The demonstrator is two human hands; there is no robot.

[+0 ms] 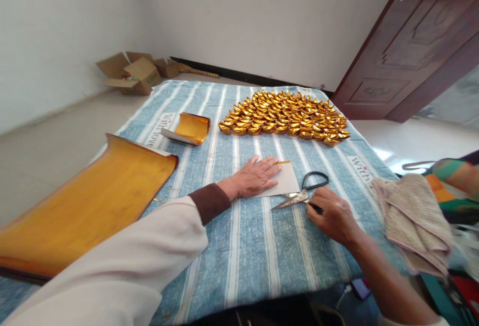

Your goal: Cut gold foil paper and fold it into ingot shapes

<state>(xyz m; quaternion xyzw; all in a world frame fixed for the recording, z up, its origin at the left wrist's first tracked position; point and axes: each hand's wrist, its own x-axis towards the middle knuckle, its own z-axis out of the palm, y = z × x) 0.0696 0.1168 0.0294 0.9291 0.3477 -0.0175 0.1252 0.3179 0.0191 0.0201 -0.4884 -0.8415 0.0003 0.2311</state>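
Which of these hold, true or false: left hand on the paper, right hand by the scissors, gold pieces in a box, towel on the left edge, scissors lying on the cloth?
1. The left hand lies flat on the paper. True.
2. The right hand is at the scissors. True.
3. The gold pieces sit in a box. False: they lie in rows on the striped cloth.
4. The towel is on the left edge. False: it is on the right edge.
5. The scissors lie on the cloth. True.
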